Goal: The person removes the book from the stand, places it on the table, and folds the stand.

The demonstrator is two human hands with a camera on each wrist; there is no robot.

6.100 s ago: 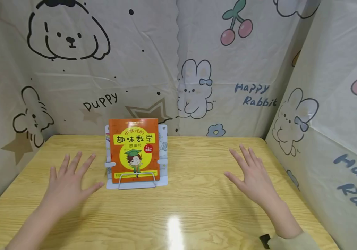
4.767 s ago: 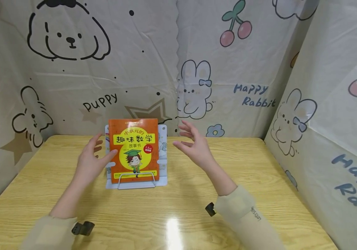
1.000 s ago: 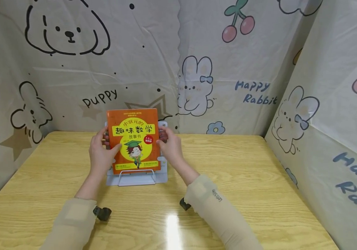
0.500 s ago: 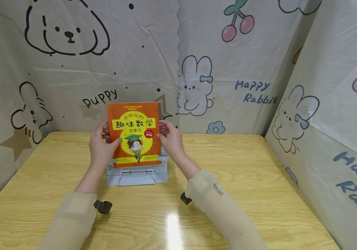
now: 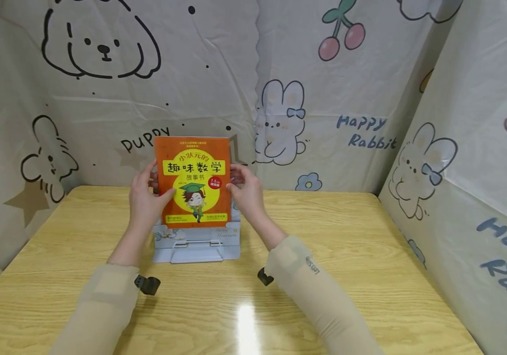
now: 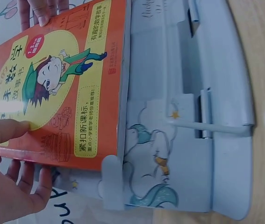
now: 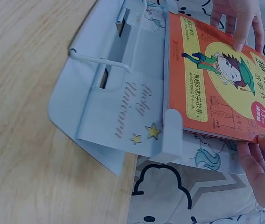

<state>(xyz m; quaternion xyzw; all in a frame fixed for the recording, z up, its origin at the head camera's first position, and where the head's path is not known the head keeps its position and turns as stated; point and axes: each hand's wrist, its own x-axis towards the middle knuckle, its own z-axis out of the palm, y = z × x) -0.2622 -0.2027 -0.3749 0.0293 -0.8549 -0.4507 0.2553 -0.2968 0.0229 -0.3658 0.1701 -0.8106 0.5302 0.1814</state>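
An orange children's book (image 5: 194,209) with a yellow circle and a cartoon child in a green cap on its cover leans upright in front of a pale blue book stand (image 5: 231,239). My left hand (image 5: 146,199) grips its left edge, thumb on the cover and fingers behind. At the opposite edge my right hand (image 5: 250,197) pinches the book the same way. The book's bottom edge is raised above the stand's wire holder (image 6: 207,126) and ledge. In the wrist views the stand's side clips, one of them a rounded tab (image 7: 172,133), lie at the book's lower corners.
The stand rests on a light wood table (image 5: 324,276), near its back edge. Behind and beside the table hangs a pale cloth (image 5: 218,93) printed with a puppy, rabbits and cherries. A small black device (image 5: 148,284) sits at the left sleeve cuff.
From spread apart over the table, both hands have come to the book's sides and taken hold of it. The book has slid up the stand, baring the wire holder and lower panel.
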